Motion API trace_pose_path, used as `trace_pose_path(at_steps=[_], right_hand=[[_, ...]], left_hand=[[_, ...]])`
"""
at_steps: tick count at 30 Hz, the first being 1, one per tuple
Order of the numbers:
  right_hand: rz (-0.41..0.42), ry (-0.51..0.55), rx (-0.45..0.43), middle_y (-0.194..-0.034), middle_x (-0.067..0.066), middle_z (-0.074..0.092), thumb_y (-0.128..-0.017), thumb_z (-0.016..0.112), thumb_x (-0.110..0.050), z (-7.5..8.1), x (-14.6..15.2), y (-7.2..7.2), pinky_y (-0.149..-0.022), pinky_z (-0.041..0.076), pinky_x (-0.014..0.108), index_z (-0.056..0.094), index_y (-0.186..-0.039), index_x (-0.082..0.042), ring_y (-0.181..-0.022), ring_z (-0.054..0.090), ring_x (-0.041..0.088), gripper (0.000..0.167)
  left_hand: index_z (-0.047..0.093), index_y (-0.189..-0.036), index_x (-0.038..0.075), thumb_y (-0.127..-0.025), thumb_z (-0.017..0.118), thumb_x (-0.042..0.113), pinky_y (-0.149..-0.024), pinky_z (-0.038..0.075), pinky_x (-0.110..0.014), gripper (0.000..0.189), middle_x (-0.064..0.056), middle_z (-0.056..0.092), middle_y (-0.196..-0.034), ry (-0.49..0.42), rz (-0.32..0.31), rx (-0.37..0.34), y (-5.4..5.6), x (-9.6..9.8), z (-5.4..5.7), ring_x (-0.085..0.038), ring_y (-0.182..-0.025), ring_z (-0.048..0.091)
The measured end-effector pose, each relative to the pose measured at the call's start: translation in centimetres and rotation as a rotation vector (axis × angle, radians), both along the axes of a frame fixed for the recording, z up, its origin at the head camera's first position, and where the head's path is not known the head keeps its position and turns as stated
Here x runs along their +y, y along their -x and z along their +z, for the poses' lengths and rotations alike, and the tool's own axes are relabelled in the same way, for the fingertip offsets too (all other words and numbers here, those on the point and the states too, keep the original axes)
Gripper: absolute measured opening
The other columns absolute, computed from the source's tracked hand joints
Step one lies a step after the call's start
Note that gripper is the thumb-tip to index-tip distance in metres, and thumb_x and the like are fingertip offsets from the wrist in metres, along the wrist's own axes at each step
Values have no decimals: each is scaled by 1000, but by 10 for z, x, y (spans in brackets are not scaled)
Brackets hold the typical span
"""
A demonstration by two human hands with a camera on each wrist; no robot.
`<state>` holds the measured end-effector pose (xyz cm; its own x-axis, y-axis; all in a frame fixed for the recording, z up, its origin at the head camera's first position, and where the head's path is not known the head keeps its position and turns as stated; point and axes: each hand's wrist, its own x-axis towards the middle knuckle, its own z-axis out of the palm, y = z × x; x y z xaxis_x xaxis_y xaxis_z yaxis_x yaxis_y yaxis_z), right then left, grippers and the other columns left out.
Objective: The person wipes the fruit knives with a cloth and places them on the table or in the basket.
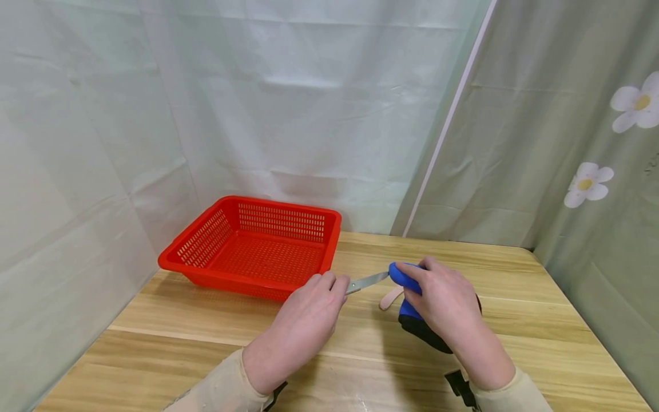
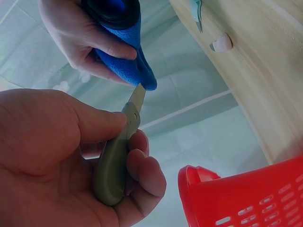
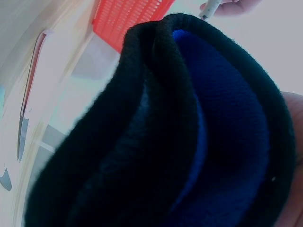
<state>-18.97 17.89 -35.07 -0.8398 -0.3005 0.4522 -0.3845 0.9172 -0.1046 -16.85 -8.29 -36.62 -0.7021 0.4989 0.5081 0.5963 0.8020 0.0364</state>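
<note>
In my left hand [image 1: 304, 323] is a small knife [image 2: 116, 156] with a grey-green handle, thumb and fingers curled round it. Its short metal blade [image 1: 373, 280] points at a blue cloth [image 1: 407, 277] with black edging. My right hand [image 1: 445, 297] grips that cloth, folded, with its thumb and fingers. The blade's tip meets the cloth's edge in the left wrist view; whether they touch I cannot tell. Folds of the cloth [image 3: 222, 94] fill most of the right wrist view. Beneath the right hand, a pink-handled knife [image 3: 35, 71] lies on the table, partly hidden in the head view.
A red plastic basket [image 1: 257, 286] with slotted walls stands on the wooden table [image 1: 206, 349], left of the hands. Near the pink-handled knife lies a teal-handled knife [image 2: 196, 12]. Pale curtains [image 1: 309, 114] hang behind the table and at both sides.
</note>
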Motion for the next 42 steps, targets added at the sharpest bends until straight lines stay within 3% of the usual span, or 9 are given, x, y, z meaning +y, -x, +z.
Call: trace_pose_path(at_steps=[8,19,27,42], right_hand=[[-27,-5,-21,-106,8,70,-91,91,-16,4,2,-2,-57,53,41,80,-136,-23,-70,66,23,47],[-14,26,14,-106,8,69,-91,90,-16,9,0,-6,-57,53,43,80,-136,-24,-69,64,24,47],[-1,28,25,-107,7,69,-90,92,-17,11,-1,-8,-60,54,46,81,-135,-25,-71,65,24,47],[50,37,66,-106,6,70,-89,94,-17,11,-5,-10,-62,53,43,82,-134,-24,-73,65,23,48]], left_hand=[[60,-105,6,-101,82,10,-55,42,-23,23,-1,50,-82,3,-3,15,-1,0,-1,-17,-68,47],[63,-107,4,-98,81,6,-50,40,-24,20,-2,50,-79,96,34,78,-4,2,-3,-17,-63,49],[59,-97,6,-101,74,5,-42,36,-27,16,-2,45,-75,131,70,64,-5,5,-4,-15,-54,46],[56,-93,7,-99,74,4,-45,36,-28,19,-1,47,-72,137,73,79,-3,6,-6,-17,-57,48]])
